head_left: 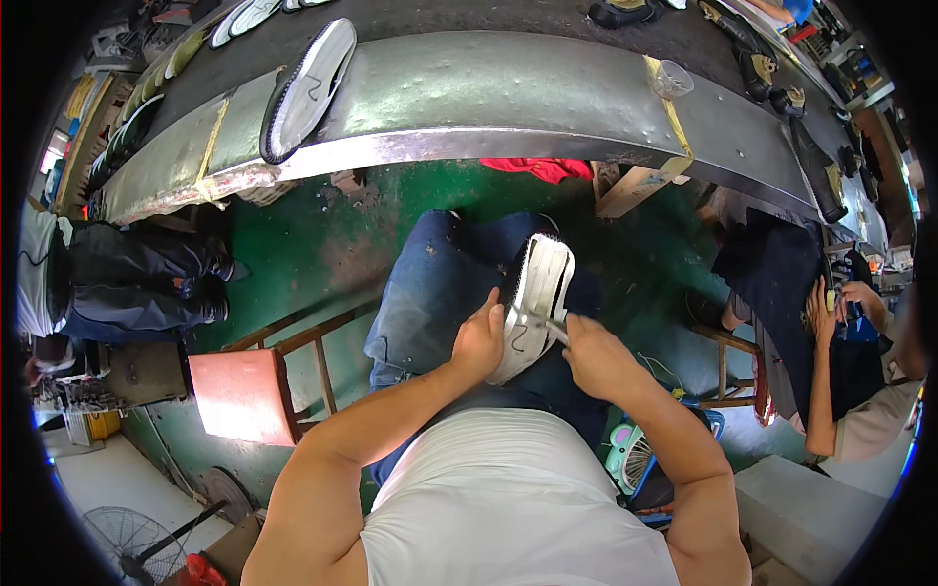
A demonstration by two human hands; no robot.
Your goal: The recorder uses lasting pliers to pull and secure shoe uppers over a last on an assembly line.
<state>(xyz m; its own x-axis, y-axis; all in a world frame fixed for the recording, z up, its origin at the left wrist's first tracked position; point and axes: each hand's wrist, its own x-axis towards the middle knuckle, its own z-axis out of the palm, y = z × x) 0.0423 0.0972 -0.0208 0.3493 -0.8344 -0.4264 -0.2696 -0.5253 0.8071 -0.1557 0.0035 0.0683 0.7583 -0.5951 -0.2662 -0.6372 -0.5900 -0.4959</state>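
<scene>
Over my lap lies a shoe (539, 283), its pale underside turned up and a dark toothed edge round one end. My left hand (479, 337) is closed on its left side, the thumb along the edge. In my right hand (594, 359) is a metal hand tool (553, 328), its head against the middle of the underside. Blur and my fingers hide the tool's exact kind. A second shoe (311, 90), underside up as well, leans on the metal-edged workbench (469, 93) ahead of me.
On the bench stands a small clear cup (672, 78); more shoes (754, 63) line its far right. A red-topped stool (246, 396) is at my left, a green fan (627, 454) by my right side. At right a co-worker's hands (821, 311) work; another person's legs (147, 278) show at left.
</scene>
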